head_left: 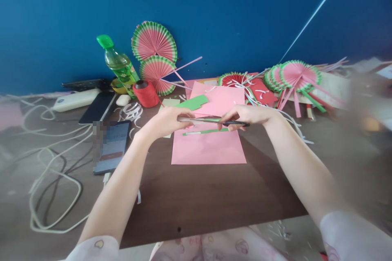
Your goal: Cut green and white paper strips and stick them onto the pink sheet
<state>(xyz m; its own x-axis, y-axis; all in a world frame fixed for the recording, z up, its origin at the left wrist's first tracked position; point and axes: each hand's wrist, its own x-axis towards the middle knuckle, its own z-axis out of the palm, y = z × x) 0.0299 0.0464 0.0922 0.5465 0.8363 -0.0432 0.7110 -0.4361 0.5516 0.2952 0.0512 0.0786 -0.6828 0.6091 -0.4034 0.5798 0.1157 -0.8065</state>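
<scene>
My right hand is closed around the dark handles of a pair of scissors, whose blades point left over the pink paper. My left hand pinches what looks like a thin paper strip at the blade tips; the fingers partly hide it. Below both hands lies a pink paper sheet with a narrow green strip across it. Behind them, a green paper piece overlaps another pink sheet.
Pleated paper fans lean on the blue wall, and more fans lie at right. To the left stand a green-capped bottle and a red thread spool. A phone, white cables and paper scraps lie there too.
</scene>
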